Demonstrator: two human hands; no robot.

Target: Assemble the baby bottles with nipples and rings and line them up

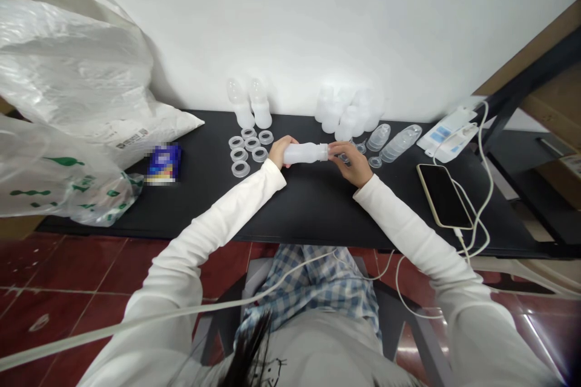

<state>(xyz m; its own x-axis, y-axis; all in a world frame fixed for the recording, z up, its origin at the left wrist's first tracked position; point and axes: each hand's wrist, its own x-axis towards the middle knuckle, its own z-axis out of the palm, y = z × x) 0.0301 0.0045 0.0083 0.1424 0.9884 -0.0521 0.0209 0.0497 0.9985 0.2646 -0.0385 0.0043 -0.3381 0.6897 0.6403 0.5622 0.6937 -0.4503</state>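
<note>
**Between both hands, a bottle held sideways**

Over the black table (pixel 318 205), the left hand (pixel 279 152) is curled closed around the base end of a translucent bottle (pixel 306 153), which lies level between the two hands. The right hand (pixel 351 164) pinches its neck end with the fingertips. Just left of the left hand lie loose plastic rings (pixel 247 148). Beyond the right hand stands a cluster of empty bottles (pixel 347 112). To its right are stacked clear caps (pixel 394 142) and a phone (pixel 443 195).

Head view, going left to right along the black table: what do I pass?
plastic bags → blue packet → loose rings → left hand → bottle held sideways → right hand → stacked clear caps → phone
</note>
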